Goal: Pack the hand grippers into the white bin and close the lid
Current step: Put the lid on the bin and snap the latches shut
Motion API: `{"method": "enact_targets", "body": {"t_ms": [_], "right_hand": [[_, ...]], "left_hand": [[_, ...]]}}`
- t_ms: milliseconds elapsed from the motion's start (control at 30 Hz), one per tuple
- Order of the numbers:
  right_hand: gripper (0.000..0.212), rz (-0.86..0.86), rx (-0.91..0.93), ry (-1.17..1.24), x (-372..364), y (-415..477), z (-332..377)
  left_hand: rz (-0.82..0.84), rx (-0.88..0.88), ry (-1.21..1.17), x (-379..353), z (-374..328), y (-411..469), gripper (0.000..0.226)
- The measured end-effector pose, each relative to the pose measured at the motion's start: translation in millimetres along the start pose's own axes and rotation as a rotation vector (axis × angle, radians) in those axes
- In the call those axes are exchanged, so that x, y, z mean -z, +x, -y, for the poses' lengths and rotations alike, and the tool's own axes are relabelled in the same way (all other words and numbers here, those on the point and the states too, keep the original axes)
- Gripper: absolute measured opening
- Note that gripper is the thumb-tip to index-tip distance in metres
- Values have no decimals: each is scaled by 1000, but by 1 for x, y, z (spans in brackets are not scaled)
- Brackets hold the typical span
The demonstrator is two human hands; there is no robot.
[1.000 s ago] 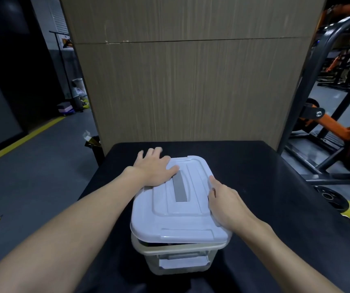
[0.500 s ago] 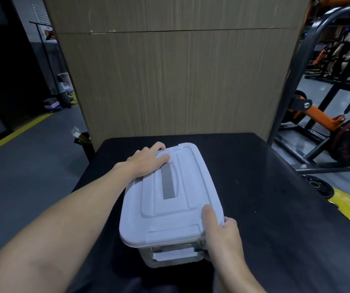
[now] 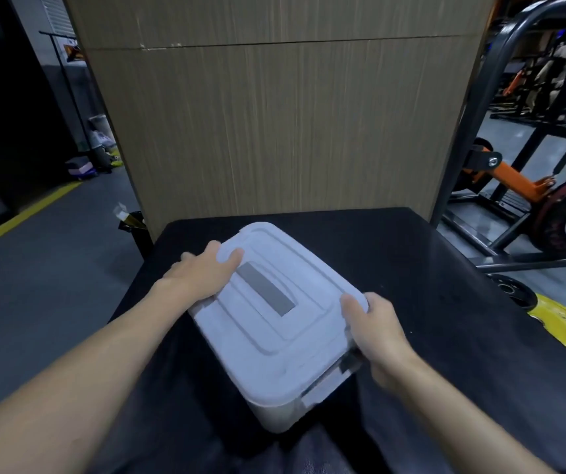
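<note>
Grip on lid (image 3: 267, 330): your right hand (image 3: 377, 333) pinches its near corner, your left hand (image 3: 206, 277) curls over its far edge. White bin (image 3: 274, 417) sits askew on the black table (image 3: 428, 268); uneven pressing could leave one side unlatched.

Single head-worn view, wide-angle, looking forward and down from above the near edge of the black table (image 3: 428, 268). Close range: the white bin (image 3: 274, 354) sits just below centre frame. Lens faces the wood panel (image 3: 274, 131) rising at the table's far edge.
</note>
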State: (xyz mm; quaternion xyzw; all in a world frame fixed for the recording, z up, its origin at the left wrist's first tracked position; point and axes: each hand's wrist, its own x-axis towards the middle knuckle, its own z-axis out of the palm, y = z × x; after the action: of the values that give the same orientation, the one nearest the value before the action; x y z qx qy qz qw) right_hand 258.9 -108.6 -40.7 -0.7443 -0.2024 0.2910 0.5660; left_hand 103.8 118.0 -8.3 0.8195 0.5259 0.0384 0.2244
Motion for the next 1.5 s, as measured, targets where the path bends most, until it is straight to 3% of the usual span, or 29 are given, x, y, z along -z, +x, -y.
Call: {"method": "enact_targets", "body": {"t_ms": [100,200,267,367,467,667,800,867,933,1067,1267,1367,1500], "right_hand": [[23,118,51,-69,7,28,21],[30,135,57,-131,4,42,33],[30,96,48,-175,1,45,30],[28,31,30,-181,-3,44,27],[31,-47,32,-133,-6,43,28],[43,-58,33,-122,-4,40,24],[81,55,-195,-240,5,21,24],[71,231,-270,-217,12,9,19],[43,352,-265,-105,18,-1,15],[24,158,-186,19,18,-4,9],[42,-51,-109,-223,7,-8,9],[29,-117,-12,-440,3,-10,12],[19,-124,54,-520,0,-11,14]], "left_hand": [[1,136,82,-1,22,-35,86],[-57,207,337,-4,29,-59,84],[-190,19,559,-2,20,-63,65],[-19,-374,436,0,-12,-66,55],[125,-368,309,-15,-34,-71,61],[43,-390,345,-49,-76,-92,115],[98,-417,353,-56,-80,-91,81],[114,-401,370,-53,-82,-88,74],[120,-389,415,-52,-87,-87,77],[148,-370,452,-50,-92,-86,81],[200,-370,461,-45,-92,-83,78],[211,-376,479,-45,-91,-79,75],[228,-399,465,-49,-85,-76,69]]}}
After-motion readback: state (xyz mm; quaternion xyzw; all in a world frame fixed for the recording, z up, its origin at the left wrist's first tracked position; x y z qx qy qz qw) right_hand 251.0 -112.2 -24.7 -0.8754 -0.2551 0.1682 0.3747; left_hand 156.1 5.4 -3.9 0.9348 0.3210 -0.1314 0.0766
